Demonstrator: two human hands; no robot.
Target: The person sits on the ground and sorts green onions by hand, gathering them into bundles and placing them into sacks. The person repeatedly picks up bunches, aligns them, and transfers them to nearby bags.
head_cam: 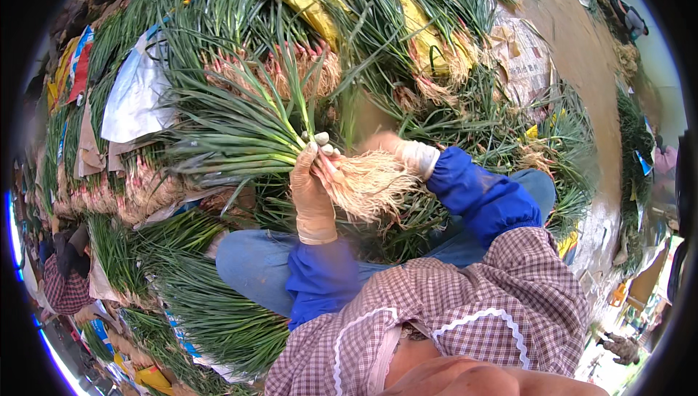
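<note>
My left hand (313, 191), in a pale thin glove, is closed around a bunch of allium plants (240, 145), like green garlic. Its long leaves fan out to the left, and its pinkish lower stalks and pale stringy roots (373, 183) point right. Grey-white covers show on some left fingertips. Just above the roots is my right hand (390, 145), also gloved and blurred by motion. Whether it holds anything I cannot tell. Loose green leaves (398, 238) lie beneath the roots, between my bent legs.
Bundles of the same plants (300, 71) lie in rows ahead. More leaves (223, 309) spread at my left. A white sheet (139, 90), yellow sacks (300, 3) and a printed sack (521, 60) lie among them. Another person (68, 276) sits at far left.
</note>
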